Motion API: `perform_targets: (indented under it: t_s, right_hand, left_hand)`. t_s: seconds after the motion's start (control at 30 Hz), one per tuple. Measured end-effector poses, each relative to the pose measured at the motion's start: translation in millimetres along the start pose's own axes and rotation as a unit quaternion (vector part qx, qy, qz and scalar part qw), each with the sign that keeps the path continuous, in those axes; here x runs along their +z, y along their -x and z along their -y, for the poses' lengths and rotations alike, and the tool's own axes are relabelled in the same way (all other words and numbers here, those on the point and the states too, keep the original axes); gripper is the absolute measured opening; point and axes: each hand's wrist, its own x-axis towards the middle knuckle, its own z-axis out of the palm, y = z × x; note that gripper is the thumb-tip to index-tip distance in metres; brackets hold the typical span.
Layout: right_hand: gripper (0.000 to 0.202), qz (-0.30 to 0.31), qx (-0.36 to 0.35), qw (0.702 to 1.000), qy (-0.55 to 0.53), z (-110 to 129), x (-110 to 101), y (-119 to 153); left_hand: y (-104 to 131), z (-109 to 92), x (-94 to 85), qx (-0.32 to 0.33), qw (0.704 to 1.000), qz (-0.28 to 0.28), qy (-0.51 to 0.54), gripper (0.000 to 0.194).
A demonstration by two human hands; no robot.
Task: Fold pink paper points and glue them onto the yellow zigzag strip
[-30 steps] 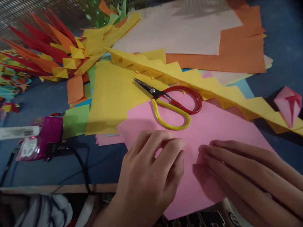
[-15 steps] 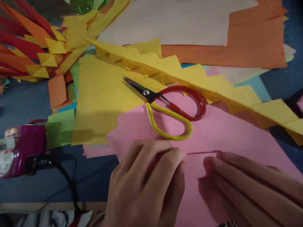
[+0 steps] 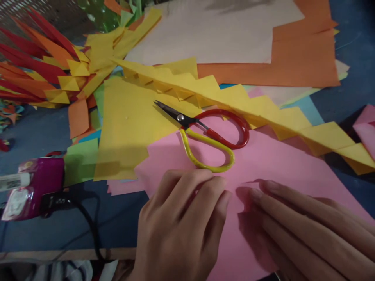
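A small pink paper piece (image 3: 246, 185), hard to tell from the pink sheets beneath it, spans the short gap between my hands. My left hand (image 3: 183, 218) is curled, its fingertips pinching the left end of that piece. From the right, my right hand (image 3: 304, 224) reaches in with long fingers pressed together, their tips closed on the other end; its thumb is hidden. Under both hands lie larger pink sheets (image 3: 281, 164). Just beyond my left knuckles rest scissors (image 3: 181, 117) with one red and one yellow handle, blades nearly closed and pointing left.
A zigzag folded yellow paper strip (image 3: 234, 103) runs diagonally behind the scissors. Yellow sheets (image 3: 125, 128) lie left, orange paper (image 3: 304, 58) and a pale sheet (image 3: 205, 35) at the back. A spiky red-orange-yellow paper piece (image 3: 43, 58) sits far left, above a purple device (image 3: 48, 179) with a black cable.
The view has shifted slightly, so the tabletop things sit a bit differently. My right fingertips have come closer to my left hand, narrowing the gap over the pink paper.
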Motion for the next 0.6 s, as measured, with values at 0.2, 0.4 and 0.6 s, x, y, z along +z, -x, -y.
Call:
perform_targets:
  t_s: [0.2,0.4,0.6]
  right_hand:
    - [0.038,0.033,-0.002,0.999,-0.013,2.0,-1.3,1.2]
    - [0.039,0.0,0.0,1.0,-0.026,-2.2,8.1,5.1]
    - [0.037,-0.016,0.007,1.0,0.014,0.6,16.3,10.6]
  left_hand:
    - [0.9,1.7,-0.2,-0.003,1.0,-0.003,0.007,0.014]
    - [0.5,3.6,-1.1,0.006,1.0,-0.016,0.002,0.015]
    - [-2.7,8.8,2.0,0.027,0.999,-0.037,0.004,0.017]
